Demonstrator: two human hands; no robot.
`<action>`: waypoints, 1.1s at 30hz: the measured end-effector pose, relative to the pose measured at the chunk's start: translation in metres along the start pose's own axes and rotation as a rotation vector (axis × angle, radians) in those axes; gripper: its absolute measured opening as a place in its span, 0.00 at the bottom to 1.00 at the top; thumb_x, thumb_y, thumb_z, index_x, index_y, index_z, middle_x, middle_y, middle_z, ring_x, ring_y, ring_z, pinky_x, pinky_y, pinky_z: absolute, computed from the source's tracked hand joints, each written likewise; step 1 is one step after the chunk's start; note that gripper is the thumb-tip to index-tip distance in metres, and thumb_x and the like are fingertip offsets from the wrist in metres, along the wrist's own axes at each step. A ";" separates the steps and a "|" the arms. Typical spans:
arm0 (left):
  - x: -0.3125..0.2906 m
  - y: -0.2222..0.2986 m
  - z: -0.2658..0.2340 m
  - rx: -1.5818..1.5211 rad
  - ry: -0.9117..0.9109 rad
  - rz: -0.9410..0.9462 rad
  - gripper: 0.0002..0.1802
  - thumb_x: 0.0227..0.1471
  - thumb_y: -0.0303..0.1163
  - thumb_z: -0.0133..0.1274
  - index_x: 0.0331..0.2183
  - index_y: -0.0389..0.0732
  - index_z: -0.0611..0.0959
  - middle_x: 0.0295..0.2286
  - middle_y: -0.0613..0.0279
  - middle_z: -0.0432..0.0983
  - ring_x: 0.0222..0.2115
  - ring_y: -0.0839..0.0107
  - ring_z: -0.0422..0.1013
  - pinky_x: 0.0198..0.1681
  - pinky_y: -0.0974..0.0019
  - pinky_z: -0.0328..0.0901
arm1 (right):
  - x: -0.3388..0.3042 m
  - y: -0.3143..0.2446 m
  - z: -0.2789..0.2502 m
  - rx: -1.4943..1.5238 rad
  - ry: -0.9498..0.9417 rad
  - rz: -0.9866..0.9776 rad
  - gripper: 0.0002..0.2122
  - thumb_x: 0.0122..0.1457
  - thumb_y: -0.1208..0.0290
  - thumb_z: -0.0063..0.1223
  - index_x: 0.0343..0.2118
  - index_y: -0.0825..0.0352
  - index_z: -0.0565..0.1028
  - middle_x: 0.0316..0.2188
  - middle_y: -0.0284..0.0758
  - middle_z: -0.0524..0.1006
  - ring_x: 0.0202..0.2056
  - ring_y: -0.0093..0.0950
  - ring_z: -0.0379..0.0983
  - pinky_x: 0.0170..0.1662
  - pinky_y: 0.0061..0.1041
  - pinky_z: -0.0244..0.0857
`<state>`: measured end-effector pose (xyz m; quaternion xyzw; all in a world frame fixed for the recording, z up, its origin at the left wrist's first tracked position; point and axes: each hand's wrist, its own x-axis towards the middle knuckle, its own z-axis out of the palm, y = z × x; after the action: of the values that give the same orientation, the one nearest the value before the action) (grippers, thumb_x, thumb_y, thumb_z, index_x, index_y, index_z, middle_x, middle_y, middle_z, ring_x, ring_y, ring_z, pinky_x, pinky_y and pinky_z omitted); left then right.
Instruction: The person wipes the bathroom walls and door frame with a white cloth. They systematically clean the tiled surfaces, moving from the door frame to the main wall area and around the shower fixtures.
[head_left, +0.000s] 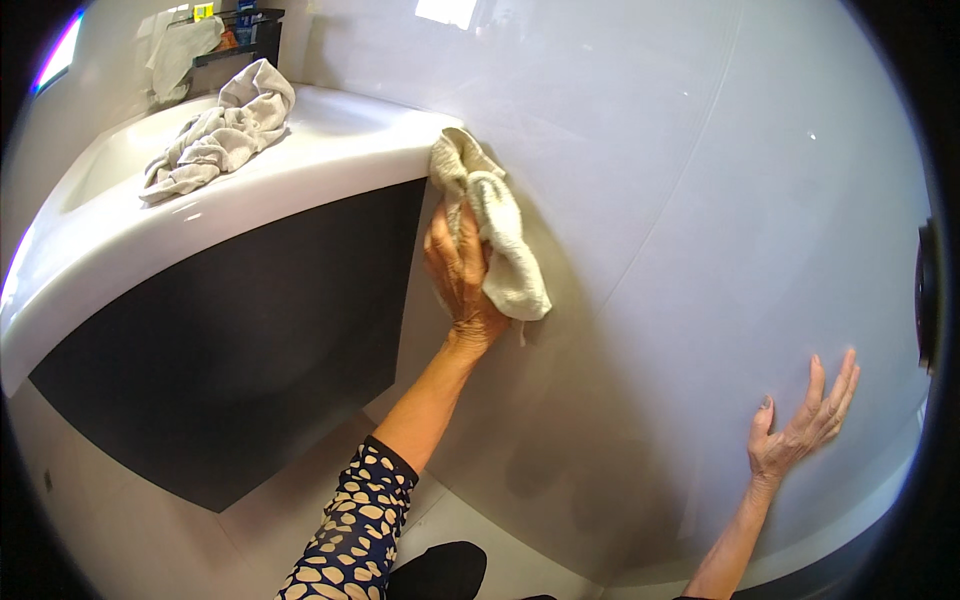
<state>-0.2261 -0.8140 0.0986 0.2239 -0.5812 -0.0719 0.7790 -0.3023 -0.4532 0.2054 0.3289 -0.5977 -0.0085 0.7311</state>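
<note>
My left hand [463, 265] is closed on a pale, crumpled cloth [512, 250]. The cloth is pressed to the grey wall [640, 180], right beside the end of the white washbasin [350, 150]. Part of it hangs loose to the right of my fingers, and my fingertips are partly hidden in its folds. Lower at the right, my right hand [800, 425] rests against the same wall with its fingers stretched apart, holding nothing. A second, greyish cloth [220, 135] lies bunched over the basin's front rim.
Beneath the basin is a dark cabinet [260, 340] with a pointed lower corner. A black rack [255, 40] with small items and a whitish bag [182, 55] stands behind the basin. A dark fixture [928, 297] juts from the far right. Light floor tiles [520, 560] show below.
</note>
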 end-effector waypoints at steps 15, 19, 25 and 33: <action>-0.125 -0.048 -0.038 0.216 -0.108 -0.265 0.41 0.42 0.45 0.55 0.57 0.47 0.60 0.51 0.40 0.52 0.49 0.45 0.56 0.50 0.48 0.54 | -0.006 0.007 0.002 0.051 0.012 -0.059 0.27 0.47 0.62 0.47 0.54 0.59 0.66 0.60 0.42 0.57 0.60 0.43 0.53 0.56 0.42 0.52; -0.187 -0.056 -0.059 0.255 -0.340 -0.459 0.44 0.40 0.44 0.57 0.58 0.49 0.58 0.52 0.41 0.50 0.52 0.45 0.52 0.54 0.48 0.52 | -0.004 0.002 0.000 0.007 0.026 -0.021 0.27 0.46 0.62 0.47 0.53 0.57 0.67 0.60 0.41 0.58 0.59 0.43 0.53 0.56 0.42 0.52; -0.156 -0.007 -0.036 -0.163 -0.223 -0.600 0.28 0.51 0.30 0.37 0.55 0.33 0.65 0.52 0.43 0.50 0.54 0.53 0.51 0.58 0.57 0.45 | 0.004 -0.006 -0.001 0.023 0.093 0.014 0.27 0.45 0.62 0.47 0.52 0.56 0.68 0.59 0.40 0.60 0.60 0.42 0.54 0.57 0.40 0.50; -0.066 0.096 -0.028 -0.246 -0.140 -0.175 0.30 0.50 0.46 0.52 0.54 0.48 0.70 0.50 0.45 0.51 0.50 0.52 0.50 0.55 0.51 0.46 | 0.018 -0.018 -0.014 0.012 0.060 -0.083 0.26 0.46 0.63 0.48 0.52 0.57 0.68 0.58 0.40 0.61 0.59 0.41 0.55 0.57 0.39 0.54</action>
<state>-0.2347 -0.6965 0.0765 0.1710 -0.5991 -0.2254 0.7490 -0.2778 -0.4685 0.2111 0.3579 -0.5614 -0.0256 0.7457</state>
